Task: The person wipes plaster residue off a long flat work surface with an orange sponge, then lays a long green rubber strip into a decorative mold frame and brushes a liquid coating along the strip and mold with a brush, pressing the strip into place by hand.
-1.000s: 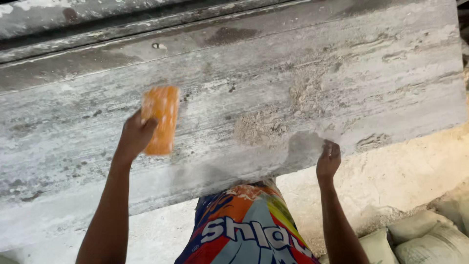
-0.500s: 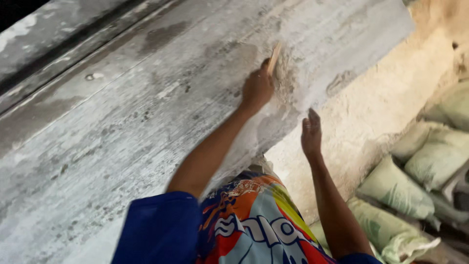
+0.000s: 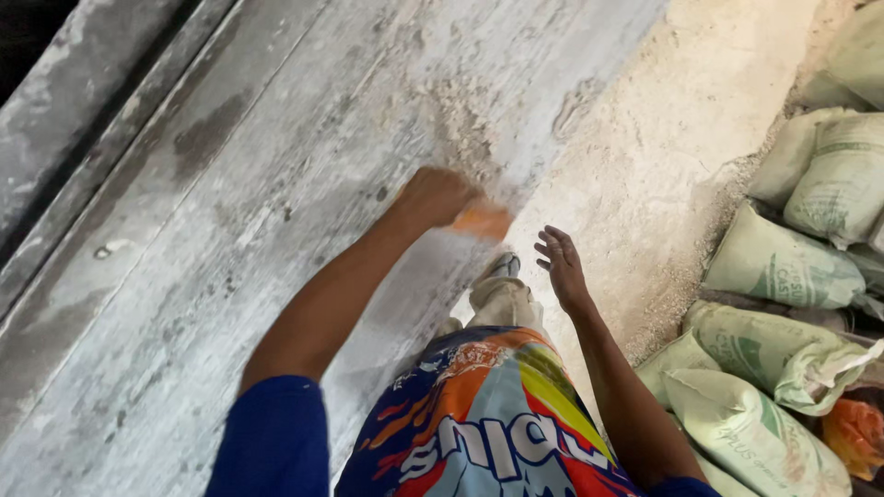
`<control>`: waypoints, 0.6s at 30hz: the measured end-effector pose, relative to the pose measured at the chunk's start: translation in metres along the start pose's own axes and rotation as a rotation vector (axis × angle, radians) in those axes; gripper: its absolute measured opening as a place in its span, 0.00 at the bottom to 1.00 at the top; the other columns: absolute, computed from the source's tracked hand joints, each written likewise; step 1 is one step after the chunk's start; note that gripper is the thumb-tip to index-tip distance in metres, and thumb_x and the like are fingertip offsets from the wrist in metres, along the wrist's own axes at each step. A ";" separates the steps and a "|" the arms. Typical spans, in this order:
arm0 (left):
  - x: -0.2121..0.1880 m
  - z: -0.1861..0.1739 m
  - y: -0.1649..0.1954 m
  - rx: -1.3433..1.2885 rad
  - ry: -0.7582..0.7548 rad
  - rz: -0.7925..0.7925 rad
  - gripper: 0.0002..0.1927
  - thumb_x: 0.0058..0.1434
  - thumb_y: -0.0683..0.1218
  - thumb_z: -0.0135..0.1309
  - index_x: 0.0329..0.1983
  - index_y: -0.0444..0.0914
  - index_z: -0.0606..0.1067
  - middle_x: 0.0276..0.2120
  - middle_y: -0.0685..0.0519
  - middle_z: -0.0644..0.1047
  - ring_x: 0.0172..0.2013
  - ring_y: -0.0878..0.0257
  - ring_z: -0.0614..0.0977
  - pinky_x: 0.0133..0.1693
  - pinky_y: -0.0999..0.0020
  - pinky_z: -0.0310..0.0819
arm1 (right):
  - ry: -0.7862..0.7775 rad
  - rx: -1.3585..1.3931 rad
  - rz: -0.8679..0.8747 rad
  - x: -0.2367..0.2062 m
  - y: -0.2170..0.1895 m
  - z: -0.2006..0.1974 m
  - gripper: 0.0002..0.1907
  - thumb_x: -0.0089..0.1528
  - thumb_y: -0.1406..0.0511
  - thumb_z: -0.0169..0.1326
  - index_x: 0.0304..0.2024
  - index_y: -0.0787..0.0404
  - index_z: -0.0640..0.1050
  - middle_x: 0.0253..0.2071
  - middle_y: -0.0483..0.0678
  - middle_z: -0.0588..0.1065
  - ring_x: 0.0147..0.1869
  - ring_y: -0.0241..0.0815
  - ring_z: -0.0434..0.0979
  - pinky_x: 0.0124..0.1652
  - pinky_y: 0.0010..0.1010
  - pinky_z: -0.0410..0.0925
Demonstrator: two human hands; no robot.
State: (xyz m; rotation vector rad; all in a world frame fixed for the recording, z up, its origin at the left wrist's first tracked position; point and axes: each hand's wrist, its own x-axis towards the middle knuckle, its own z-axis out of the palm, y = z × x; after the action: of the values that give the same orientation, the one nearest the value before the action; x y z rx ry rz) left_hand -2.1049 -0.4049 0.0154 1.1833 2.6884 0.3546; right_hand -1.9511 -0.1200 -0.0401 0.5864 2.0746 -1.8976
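Two hands: both are seen from above.
Left hand [image 3: 433, 198]: it is closed around an orange sanding block [image 3: 482, 221], which is blurred.
Block: it is pressed on the grey slab [image 3: 276, 230], close to the slab's right edge, under a rough sandy patch [image 3: 460, 129].
Right hand [image 3: 560, 265]: it is open, fingers spread, held past the slab's edge over the sandy floor [image 3: 700, 138].
Sacks [image 3: 783, 267]: they are piled at the right.

Rough, matt grey plaster wall [image 3: 276, 230]; woven plastic sacks [image 3: 783, 267]; gritty sand floor [image 3: 681, 138].
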 end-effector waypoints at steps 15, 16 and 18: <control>0.061 0.016 0.097 0.418 0.366 0.081 0.16 0.59 0.49 0.51 0.50 0.42 0.75 0.40 0.53 0.75 0.41 0.57 0.79 0.43 0.59 0.74 | 0.064 0.155 0.151 0.111 -0.020 -0.145 0.25 0.72 0.56 0.38 0.67 0.62 0.66 0.61 0.55 0.73 0.59 0.51 0.78 0.53 0.41 0.71; 0.085 0.018 0.097 0.433 0.371 0.071 0.16 0.60 0.49 0.51 0.50 0.42 0.75 0.40 0.53 0.75 0.42 0.58 0.78 0.44 0.60 0.74 | 0.041 0.126 0.127 0.126 -0.024 -0.154 0.25 0.72 0.56 0.39 0.67 0.63 0.66 0.61 0.55 0.74 0.59 0.50 0.78 0.53 0.40 0.71; 0.148 0.021 0.093 0.426 0.349 0.139 0.13 0.60 0.49 0.52 0.46 0.42 0.76 0.39 0.55 0.75 0.39 0.58 0.78 0.43 0.59 0.74 | -0.007 0.067 0.085 0.155 -0.038 -0.169 0.25 0.73 0.56 0.40 0.66 0.63 0.67 0.60 0.55 0.75 0.59 0.50 0.78 0.53 0.40 0.72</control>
State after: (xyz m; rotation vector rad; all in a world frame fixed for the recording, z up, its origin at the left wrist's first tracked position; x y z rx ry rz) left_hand -2.1328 -0.2312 0.0120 1.5543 3.0950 -0.0026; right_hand -2.0930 0.0628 -0.0594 0.6714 1.9561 -1.9241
